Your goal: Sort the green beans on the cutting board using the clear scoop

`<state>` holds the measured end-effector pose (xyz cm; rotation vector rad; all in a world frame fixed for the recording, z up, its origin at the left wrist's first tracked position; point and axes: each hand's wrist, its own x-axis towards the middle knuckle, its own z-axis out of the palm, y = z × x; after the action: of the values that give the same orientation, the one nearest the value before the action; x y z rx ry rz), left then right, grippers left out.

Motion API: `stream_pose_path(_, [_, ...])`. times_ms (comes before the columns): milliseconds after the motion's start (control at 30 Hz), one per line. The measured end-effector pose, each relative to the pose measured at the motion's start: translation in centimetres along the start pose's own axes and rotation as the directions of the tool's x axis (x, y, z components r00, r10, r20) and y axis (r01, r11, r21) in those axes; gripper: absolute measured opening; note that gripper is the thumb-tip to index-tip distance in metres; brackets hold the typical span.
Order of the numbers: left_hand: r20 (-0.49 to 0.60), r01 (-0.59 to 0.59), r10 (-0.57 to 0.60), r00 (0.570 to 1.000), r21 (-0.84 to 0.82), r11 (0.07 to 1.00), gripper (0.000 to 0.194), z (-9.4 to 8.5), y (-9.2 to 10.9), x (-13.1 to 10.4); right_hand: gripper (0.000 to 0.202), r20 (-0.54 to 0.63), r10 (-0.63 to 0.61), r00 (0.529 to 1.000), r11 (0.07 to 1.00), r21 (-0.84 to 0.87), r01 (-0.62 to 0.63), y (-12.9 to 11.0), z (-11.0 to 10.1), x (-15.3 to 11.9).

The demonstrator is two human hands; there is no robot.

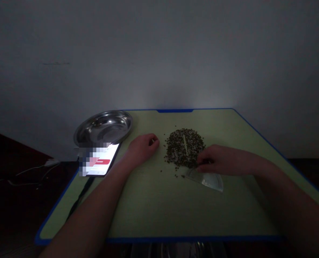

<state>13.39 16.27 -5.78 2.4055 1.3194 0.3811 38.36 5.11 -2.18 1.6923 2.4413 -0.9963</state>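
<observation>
Brown and whitish grains lie in a loose, roughly round pile (172,145) on the pale green tabletop (148,208), right of centre, with a narrow bare slit through its middle and a few strays around its left and near sides. At the pile's near right edge, the right hand (220,160) has its fingers bent toward the thumb, over a clear fan-shaped piece (210,181); whether they pinch it or some grains, I cannot tell. Left of the pile and apart from it, the left hand (142,148) rests with fingers curled inward; whether anything is between them is too dim to tell. Farther left sit a shiny metal bowl (109,130) and, just nearer, a lit phone (101,167).
</observation>
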Motion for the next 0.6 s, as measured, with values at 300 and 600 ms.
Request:
stream_pose_path(300, [-0.011,-0.006,0.006,1.000,0.018,1.000,0.027,0.0,0.0,0.0,0.028,-0.026,-0.070,0.997,0.997,0.030,0.071,-1.2,0.5,0.3])
stream_pose_path(600, [-0.013,-0.012,0.012,1.000,0.009,1.000,0.029,0.2,-0.2,0.0,0.024,0.074,-0.094,0.993,0.994,0.070,0.088,-1.4,0.4,-0.3])
